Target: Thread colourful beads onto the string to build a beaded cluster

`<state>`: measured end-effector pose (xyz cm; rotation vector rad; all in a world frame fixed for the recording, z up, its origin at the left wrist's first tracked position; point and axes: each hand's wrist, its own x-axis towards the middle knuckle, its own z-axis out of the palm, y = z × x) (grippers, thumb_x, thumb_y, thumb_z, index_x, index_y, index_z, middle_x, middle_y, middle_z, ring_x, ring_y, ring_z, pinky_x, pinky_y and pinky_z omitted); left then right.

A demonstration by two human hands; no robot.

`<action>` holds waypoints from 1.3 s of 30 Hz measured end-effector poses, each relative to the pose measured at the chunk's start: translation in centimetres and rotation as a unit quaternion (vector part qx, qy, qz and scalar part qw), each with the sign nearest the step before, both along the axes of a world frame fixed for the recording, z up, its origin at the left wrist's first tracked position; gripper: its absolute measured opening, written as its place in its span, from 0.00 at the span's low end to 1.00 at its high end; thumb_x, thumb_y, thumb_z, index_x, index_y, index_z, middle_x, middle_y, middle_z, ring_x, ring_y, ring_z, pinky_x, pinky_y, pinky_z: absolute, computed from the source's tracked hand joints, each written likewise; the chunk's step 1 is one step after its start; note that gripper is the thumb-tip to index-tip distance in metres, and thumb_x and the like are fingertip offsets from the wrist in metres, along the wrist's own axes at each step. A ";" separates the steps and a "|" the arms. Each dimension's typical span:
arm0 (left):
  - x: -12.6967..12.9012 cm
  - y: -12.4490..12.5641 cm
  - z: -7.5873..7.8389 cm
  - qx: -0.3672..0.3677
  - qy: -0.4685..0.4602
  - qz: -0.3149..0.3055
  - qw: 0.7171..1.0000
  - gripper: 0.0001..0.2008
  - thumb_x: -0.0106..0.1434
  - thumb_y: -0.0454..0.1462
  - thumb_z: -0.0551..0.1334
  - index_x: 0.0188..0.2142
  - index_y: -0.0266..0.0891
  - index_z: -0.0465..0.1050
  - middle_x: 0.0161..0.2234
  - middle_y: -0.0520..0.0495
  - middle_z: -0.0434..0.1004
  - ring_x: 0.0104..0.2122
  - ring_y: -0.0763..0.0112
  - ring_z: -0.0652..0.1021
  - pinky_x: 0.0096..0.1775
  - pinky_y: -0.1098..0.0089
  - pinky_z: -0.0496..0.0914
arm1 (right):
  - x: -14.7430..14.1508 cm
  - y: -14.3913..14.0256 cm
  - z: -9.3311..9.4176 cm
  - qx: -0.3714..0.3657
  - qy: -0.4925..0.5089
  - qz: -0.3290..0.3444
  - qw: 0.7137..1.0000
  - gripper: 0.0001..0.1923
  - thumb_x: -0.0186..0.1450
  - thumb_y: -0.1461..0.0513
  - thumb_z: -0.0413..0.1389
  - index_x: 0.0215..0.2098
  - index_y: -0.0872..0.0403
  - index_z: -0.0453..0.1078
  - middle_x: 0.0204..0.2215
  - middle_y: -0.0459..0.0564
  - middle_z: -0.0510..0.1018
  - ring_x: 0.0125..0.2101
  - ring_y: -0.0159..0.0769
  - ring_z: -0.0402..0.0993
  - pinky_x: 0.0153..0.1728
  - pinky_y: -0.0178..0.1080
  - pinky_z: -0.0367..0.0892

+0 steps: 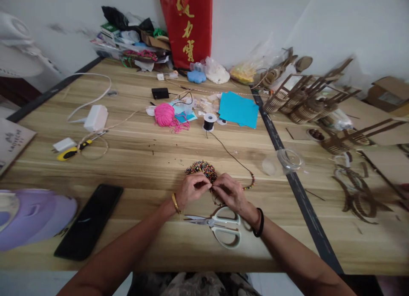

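Head view: left hand [191, 189] and right hand [230, 193] pinch cord beside bead pile [202, 169] — short beaded stretch [249, 185] strung, most beads loose.

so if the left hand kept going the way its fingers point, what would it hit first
The left hand points right, toward the right hand, whose fingertips it nearly meets at the thread, so it would likely meet those first. The bead pile lies just beyond, up the table.
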<state>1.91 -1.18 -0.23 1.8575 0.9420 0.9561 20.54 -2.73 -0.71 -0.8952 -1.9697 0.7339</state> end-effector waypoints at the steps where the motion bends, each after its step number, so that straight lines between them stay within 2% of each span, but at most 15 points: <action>1: 0.0 0.0 0.0 0.000 -0.002 0.000 1.000 0.09 0.60 0.36 0.60 0.25 0.34 0.73 0.25 0.46 0.74 0.28 0.71 0.72 0.34 0.71 0.65 | 0.0 0.0 0.0 0.000 0.000 -0.001 1.000 0.04 0.67 0.62 0.53 0.36 0.52 0.70 0.30 0.51 0.73 0.33 0.37 0.69 0.34 0.40 0.67; 10: -0.3 0.2 0.1 -0.002 -0.003 0.001 1.000 0.08 0.60 0.35 0.60 0.25 0.34 0.73 0.25 0.47 0.72 0.27 0.72 0.71 0.32 0.72 0.64 | -0.4 0.2 -0.2 0.022 -0.001 -0.016 1.000 0.05 0.67 0.61 0.53 0.36 0.53 0.69 0.30 0.50 0.73 0.32 0.36 0.69 0.33 0.38 0.67; 31: -0.5 0.4 0.2 0.002 -0.005 0.008 1.000 0.08 0.60 0.34 0.60 0.26 0.33 0.73 0.25 0.46 0.73 0.28 0.72 0.72 0.33 0.72 0.66 | -0.2 0.2 -0.3 0.011 0.004 -0.013 1.000 0.05 0.67 0.63 0.53 0.35 0.53 0.70 0.29 0.50 0.73 0.31 0.35 0.69 0.33 0.38 0.67; 39: -0.5 0.6 -0.1 -0.014 -0.037 0.013 0.999 0.05 0.57 0.32 0.62 0.31 0.32 0.76 0.30 0.42 0.77 0.31 0.69 0.76 0.34 0.71 0.69 | 0.0 0.1 -0.2 0.001 0.007 -0.014 1.000 0.04 0.67 0.63 0.53 0.36 0.53 0.70 0.30 0.51 0.74 0.32 0.36 0.70 0.33 0.39 0.67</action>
